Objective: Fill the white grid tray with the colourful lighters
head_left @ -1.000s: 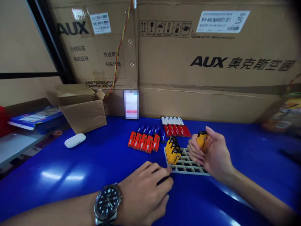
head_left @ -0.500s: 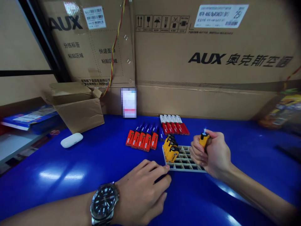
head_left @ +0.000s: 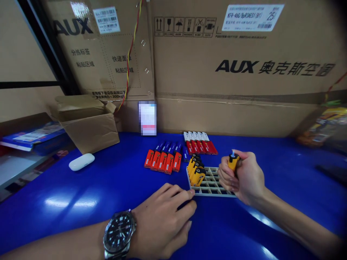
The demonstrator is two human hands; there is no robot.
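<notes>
R hand [head_left: 242, 177] grip: closed round lit yellow lighter [head_left: 233, 162], approx. over grid tray's [head_left: 214, 195] R edge. L hand [head_left: 164, 220]: loosely curled, nil seen held, fingertip at near-L corner. Standing lighters [head_left: 199, 177] line L edge; narrow bench [head_left: 121, 191] gap to orange-red lighters [head_left: 162, 161].

Here's the glossy blue table [head_left: 114, 177], lights gleaming off it! On the left, a white case [head_left: 81, 162] lies near an open cardboard box [head_left: 92, 133]; mid-table, orange lighters [head_left: 162, 161] line up, a pale grid tray [head_left: 213, 195] to their right.
</notes>
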